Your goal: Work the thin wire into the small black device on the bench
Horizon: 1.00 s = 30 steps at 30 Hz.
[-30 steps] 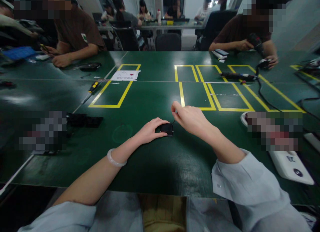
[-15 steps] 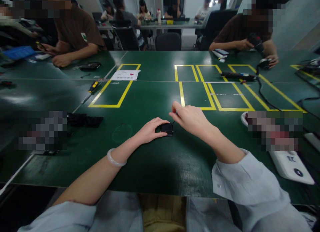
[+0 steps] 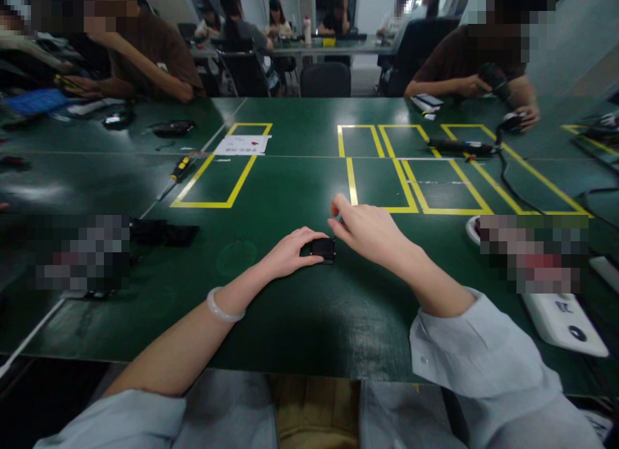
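Observation:
A small black rectangular part (image 3: 322,248) lies on the green table in front of me. My left hand (image 3: 289,252) grips it from the left, with the thumb on the near side and the fingers along the far side. Just above its right end is my right hand (image 3: 365,226), thumb and forefinger pinched together. Something thin and dark seems to reach down from that pinch to the part's right edge, but the fingers cover most of it, and its kind is unclear.
A yellow-and-black screwdriver (image 3: 180,169) lies left, near a printed paper (image 3: 242,145) and yellow tape outlines. Black pieces (image 3: 164,231) lie left of my hands. A white device (image 3: 563,323), partly blurred out, is at right. Across the table two people sit, one holding a dark tool (image 3: 496,81).
My left hand and the black part stay in place; my right fingers have shifted very slightly. Across at left, a person's hand has risen from the table, exposing a dark object there.

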Each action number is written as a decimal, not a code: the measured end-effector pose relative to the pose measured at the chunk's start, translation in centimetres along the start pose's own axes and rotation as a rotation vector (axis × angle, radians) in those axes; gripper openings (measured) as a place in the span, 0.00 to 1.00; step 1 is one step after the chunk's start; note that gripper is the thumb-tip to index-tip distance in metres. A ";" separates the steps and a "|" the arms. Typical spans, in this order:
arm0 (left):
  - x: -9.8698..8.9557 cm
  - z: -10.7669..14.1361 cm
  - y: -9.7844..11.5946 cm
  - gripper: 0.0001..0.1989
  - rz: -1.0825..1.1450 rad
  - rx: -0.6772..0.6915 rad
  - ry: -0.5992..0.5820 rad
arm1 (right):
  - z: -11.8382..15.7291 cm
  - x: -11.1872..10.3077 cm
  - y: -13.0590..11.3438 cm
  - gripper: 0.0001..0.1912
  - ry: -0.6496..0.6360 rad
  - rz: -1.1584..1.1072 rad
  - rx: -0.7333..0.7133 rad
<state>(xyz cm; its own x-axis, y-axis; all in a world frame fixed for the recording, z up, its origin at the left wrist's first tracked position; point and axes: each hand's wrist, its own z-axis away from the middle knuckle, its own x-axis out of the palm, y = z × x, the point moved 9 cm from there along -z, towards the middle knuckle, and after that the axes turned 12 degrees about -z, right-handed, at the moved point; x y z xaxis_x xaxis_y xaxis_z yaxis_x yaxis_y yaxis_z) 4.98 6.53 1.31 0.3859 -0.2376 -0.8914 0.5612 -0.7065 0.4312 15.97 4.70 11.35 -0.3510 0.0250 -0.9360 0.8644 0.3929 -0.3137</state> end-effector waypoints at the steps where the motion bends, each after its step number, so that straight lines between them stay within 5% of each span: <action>1: 0.0 0.0 0.0 0.22 0.000 -0.003 -0.001 | 0.0 0.0 0.0 0.15 -0.001 0.000 -0.005; 30: -0.1 0.0 0.4 0.21 -0.006 0.001 -0.020 | -0.2 0.3 0.2 0.15 -0.014 0.031 0.007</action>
<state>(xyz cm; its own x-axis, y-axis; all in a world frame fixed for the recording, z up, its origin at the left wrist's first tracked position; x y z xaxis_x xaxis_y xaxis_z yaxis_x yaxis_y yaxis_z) 5.18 6.33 1.57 0.3678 -0.2463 -0.8967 0.5626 -0.7088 0.4255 15.98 4.93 11.02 -0.3191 0.0244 -0.9474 0.8774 0.3854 -0.2856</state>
